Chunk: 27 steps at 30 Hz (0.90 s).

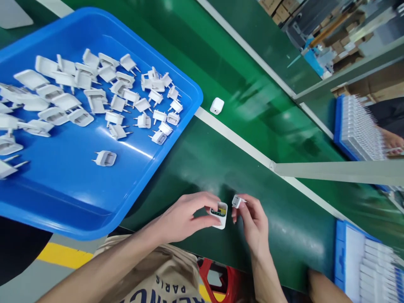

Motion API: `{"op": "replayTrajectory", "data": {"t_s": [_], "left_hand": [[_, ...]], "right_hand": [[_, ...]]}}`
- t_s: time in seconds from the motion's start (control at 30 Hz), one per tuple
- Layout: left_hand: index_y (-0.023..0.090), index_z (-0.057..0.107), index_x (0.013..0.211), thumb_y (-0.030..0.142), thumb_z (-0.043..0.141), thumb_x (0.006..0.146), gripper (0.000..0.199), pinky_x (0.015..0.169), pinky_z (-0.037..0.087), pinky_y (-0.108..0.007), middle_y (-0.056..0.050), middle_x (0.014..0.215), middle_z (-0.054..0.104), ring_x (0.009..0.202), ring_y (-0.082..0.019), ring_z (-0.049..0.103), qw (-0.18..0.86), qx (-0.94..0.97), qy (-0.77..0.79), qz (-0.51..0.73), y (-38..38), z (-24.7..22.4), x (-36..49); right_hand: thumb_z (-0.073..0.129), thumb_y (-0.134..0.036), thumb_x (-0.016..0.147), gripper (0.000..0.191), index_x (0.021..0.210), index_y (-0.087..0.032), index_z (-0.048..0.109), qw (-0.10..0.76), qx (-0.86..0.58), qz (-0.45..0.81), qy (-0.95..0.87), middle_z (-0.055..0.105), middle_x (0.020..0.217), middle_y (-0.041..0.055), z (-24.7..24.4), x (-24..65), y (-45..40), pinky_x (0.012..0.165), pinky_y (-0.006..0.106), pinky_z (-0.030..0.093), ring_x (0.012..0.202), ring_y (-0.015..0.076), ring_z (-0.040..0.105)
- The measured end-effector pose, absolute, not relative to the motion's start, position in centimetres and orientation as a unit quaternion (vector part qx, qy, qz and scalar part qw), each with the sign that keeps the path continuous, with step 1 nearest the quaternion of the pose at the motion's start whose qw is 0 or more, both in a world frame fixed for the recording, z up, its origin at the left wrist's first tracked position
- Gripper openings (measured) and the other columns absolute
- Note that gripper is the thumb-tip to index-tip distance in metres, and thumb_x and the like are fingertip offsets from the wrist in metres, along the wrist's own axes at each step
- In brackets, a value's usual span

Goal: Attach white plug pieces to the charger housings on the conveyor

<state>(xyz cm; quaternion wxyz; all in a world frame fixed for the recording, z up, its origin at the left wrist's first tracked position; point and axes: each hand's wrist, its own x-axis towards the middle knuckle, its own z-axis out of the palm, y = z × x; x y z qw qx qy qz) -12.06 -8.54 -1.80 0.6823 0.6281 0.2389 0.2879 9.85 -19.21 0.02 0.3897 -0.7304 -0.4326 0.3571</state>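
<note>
Two white housings [222,221], dozens of plug pieces [104,158], one large blue tray [126,181]

"PARIS" [171,285] upside down on tan shirt [139,263], larger dark lettering [143,297] partly cut off

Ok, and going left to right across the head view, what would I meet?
Blue tray → left hand → open white housing it holds → small white plug piece → right hand → blue bin at lower right.

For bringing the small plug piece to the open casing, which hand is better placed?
Probably the right hand: it pinches the small plug piece just beside the open casing, which the left hand holds.
</note>
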Motion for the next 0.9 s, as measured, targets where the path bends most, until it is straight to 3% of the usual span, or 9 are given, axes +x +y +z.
{"op": "replayTrajectory", "data": {"t_s": [0.07,0.2,0.3,0.47,0.57,0.67,0.9], "left_hand": [[0.023,0.073,0.098,0.024,0.072,0.096,0.003,0.085,0.06,-0.026,-0.005,0.117,0.076,0.103,-0.018,0.075,0.69,0.607,0.23,0.32,-8.8,-1.2,-12.0],[0.022,0.077,0.096,0.018,0.068,0.098,0.009,0.082,0.062,-0.024,-0.006,0.115,0.077,0.094,-0.016,0.076,0.671,0.614,0.237,0.343,-9.2,-0.3,-12.0],[0.021,0.076,0.097,0.013,0.065,0.098,0.013,0.085,0.062,-0.024,-0.006,0.114,0.077,0.097,-0.016,0.075,0.632,0.649,0.234,0.353,-9.2,-0.1,-12.1],[0.022,0.07,0.11,0.015,0.068,0.098,0.014,0.085,0.063,-0.027,-0.008,0.115,0.075,0.099,-0.017,0.072,0.521,0.727,0.226,0.386,-9.2,0.2,-12.3],[0.023,0.066,0.116,0.022,0.075,0.095,0.023,0.093,0.062,-0.03,-0.007,0.116,0.075,0.103,-0.017,0.072,0.523,0.741,0.237,0.348,-9.2,0.8,-12.7],[0.022,0.063,0.121,0.023,0.078,0.092,0.032,0.099,0.06,-0.03,-0.006,0.118,0.075,0.11,-0.018,0.072,0.55,0.73,0.235,0.329,-9.2,1.2,-12.9],[0.025,0.057,0.131,0.014,0.079,0.09,0.048,0.102,0.061,-0.035,-0.007,0.124,0.074,0.119,-0.02,0.07,0.601,0.678,0.201,0.374,-9.7,1.3,-12.8]], "right_hand": [[0.055,-0.036,0.107,0.019,0.12,-0.024,0.062,0.386,-0.727,0.365,-0.435,0.067,0.075,-0.0017,-0.4,9.5,-19.5,0.058,0.029,0.057,0.06,0.0155,0.066],[0.054,-0.037,0.107,0.023,0.124,-0.024,0.061,0.368,-0.73,0.35,-0.457,0.067,0.075,-0.0021,-0.6,9.7,-20.0,0.06,0.029,0.058,0.061,0.0152,0.066],[0.055,-0.035,0.107,0.023,0.126,-0.024,0.062,0.339,-0.738,0.316,-0.49,0.068,0.081,0.0005,-0.6,10.1,-20.1,0.06,0.028,0.058,0.062,0.015,0.066],[0.06,-0.03,0.103,0.021,0.12,-0.027,0.071,0.289,-0.747,0.234,-0.551,0.068,0.104,0.0072,-0.5,11.2,-19.7,0.085,0.038,0.058,0.091,0.0217,0.067],[0.062,-0.029,0.101,0.025,0.124,-0.028,0.072,0.258,-0.742,0.18,-0.592,0.064,0.11,0.0095,-0.4,11.6,-19.7,0.09,0.044,0.056,0.098,0.025,0.063],[0.067,-0.024,0.098,0.039,0.137,-0.029,0.064,0.263,-0.715,0.094,-0.641,0.059,0.12,0.0114,0.4,10.9,-20.3,0.093,0.047,0.054,0.108,0.0283,0.059],[0.067,-0.034,0.099,0.051,0.147,-0.029,0.051,0.372,-0.595,0.26,-0.663,0.059,0.127,0.0112,2.6,7.4,-20.5,0.097,0.048,0.057,0.115,0.0295,0.062]]}}
